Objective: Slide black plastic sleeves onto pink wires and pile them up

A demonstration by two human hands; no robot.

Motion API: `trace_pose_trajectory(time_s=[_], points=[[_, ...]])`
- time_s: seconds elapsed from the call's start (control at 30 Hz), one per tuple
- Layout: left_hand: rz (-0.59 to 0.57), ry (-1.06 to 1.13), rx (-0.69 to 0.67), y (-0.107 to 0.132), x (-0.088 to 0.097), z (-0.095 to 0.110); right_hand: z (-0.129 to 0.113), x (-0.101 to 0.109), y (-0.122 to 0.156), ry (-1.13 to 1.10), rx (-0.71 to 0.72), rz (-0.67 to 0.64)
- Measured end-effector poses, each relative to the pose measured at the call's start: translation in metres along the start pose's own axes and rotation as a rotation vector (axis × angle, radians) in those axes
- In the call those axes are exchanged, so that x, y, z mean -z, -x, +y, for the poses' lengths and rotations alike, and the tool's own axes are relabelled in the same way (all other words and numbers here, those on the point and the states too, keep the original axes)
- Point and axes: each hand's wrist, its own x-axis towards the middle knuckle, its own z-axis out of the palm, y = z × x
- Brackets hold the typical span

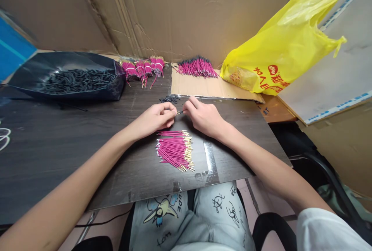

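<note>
Now the left hand [161,116] pinches one gold pin [178,113], the right hand [202,116] one black sleeve [181,111].

White sleeve [325,229], printed pale-grey legwear [216,224]

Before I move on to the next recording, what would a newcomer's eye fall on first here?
Probably the bright yellow plastic bag with red print, at the back right. Next come the left hand and right hand at the centre, pinching a small gold-and-black piece between them, just beyond the gold-tipped magenta wires. At the back left, an open black bag holds many short black tubes.
</note>
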Motion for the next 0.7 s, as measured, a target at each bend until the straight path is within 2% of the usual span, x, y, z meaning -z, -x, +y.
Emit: trace_pose_trajectory(time_s=[0.17, 0.47, 0.7], points=[[-0.011, 0.009, 0.001, 0.001, -0.0001, 0.0006, 0.0012, -0.0002, 0.0003, 0.035, 0.052, 0.032], [-0.032, -0.032, -0.059, 0.0016, -0.0003, 0.0039, 0.0015, 0.0026, -0.0006, 0.082, 0.112, -0.045], [0.054, -0.119, -0.053, 0.0013, 0.0012, 0.0017, -0.0021, 0.0032, -0.0001, 0.09, 0.092, -0.029]])
